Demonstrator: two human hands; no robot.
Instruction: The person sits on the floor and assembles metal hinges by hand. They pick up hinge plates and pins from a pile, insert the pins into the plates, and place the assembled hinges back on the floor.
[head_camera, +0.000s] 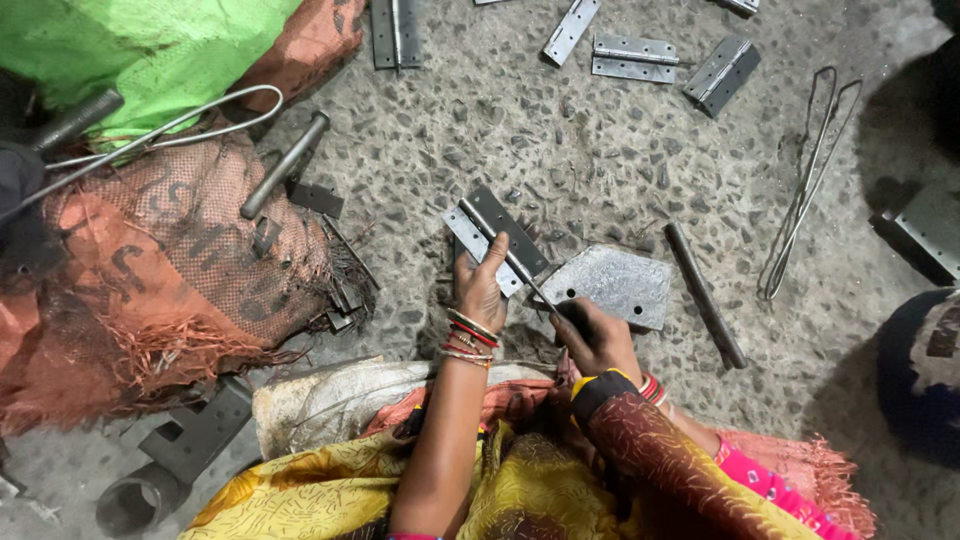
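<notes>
Hinge: a grey metal butt hinge (497, 238) lies part-open on the floor, just ahead of the person's knees, its knuckle line running diagonally toward the right hand.
Left hand: the left hand (480, 285) presses down on the near leaf, fingers (493, 255) closed over its edge; this grip apparently keeps the hinge from shifting.
Right hand: the right hand (592, 335) is clenched around a thin rod (528, 282), probably the hinge pin, aligned with the knuckle.
Base plate: a flat steel plate with holes (612, 285) lies just beside the hinge, under the right hand, likely serving as a hard backing.
Loose tools: a short dark bar (706, 295) rests to the right of the plate; a grey metal rod (285, 165) lies to the left, against the sacking.
Stock: further hinges (634, 57) lie scattered at the far edge, well apart from the hands.
Wire: a bent wire loop (808, 185) lies at far right.
Sacking: orange woven sacks (170, 270) and a green one (150, 50) are heaped at left.
Surface: speckled grey stone floor (560, 150), dusty; no worktop is in use.
Room: dim lighting, with dark corners at right.
</notes>
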